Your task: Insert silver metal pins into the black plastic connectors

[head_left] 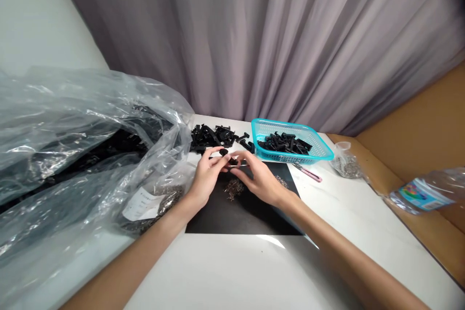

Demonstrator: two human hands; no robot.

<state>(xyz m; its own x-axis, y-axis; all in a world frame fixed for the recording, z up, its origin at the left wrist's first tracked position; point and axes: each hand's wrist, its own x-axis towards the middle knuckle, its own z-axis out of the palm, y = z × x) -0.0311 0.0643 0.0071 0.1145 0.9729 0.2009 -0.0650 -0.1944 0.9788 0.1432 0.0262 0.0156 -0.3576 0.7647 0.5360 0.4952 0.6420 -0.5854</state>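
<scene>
My left hand (209,173) is closed around a small black plastic part (224,152), raised over the dark mat (243,220). Close against it, my right hand (257,177) has its fingers pinched at the same part; a thin, shiny bit shows between the fingers, too small to name. Under both hands a little heap of small coppery metal pieces (234,188) lies on the mat. Near the mat's right side is a second scatter of small, pale metal pieces (281,181). Behind my hands a pile of black plastic parts (214,135) rests on the white table.
A turquoise basket (316,156) holding black parts stands at the back right, a pink-handled tool (308,172) before it. Farther right are a bag of small metal pieces (348,167) and a plastic bottle (421,193). Large clear bags (90,101) and a labelled bag (145,203) crowd the left.
</scene>
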